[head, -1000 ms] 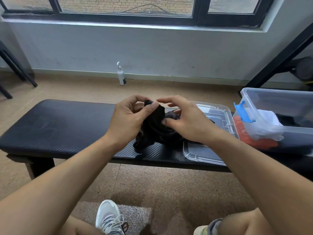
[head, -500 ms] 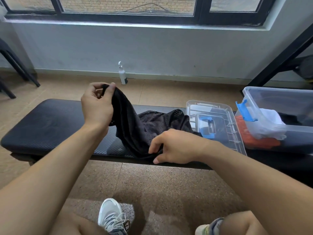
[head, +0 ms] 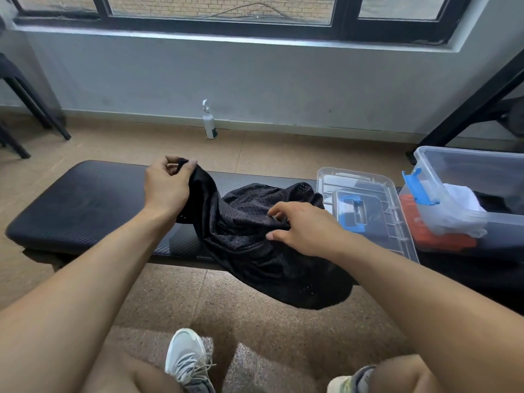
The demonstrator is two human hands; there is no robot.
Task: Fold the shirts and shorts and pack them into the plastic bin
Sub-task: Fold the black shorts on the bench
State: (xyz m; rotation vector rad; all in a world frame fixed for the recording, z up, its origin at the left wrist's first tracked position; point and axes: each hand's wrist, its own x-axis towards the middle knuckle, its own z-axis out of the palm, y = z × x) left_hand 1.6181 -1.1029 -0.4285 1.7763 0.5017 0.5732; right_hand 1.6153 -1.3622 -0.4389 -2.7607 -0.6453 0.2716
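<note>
A black mesh garment (head: 255,239) lies crumpled across the black padded bench (head: 85,202), with its lower part hanging over the near edge. My left hand (head: 167,185) pinches one corner of it and holds that corner up above the bench. My right hand (head: 303,228) rests on the middle of the cloth with fingers curled into the fabric. At the right end stands the clear plastic bin (head: 476,194) with blue latches; white and orange clothes lie inside it.
The bin's clear lid (head: 365,211) with a blue handle lies flat on the bench beside the bin. A pump bottle (head: 209,121) stands on the floor by the wall. Black chair legs (head: 34,114) are at far left, a black frame (head: 465,109) at far right.
The bunched garment has been pulled open. My left hand drew a corner up and left, while my right hand came down onto the spread cloth, which now hangs over the near edge.
</note>
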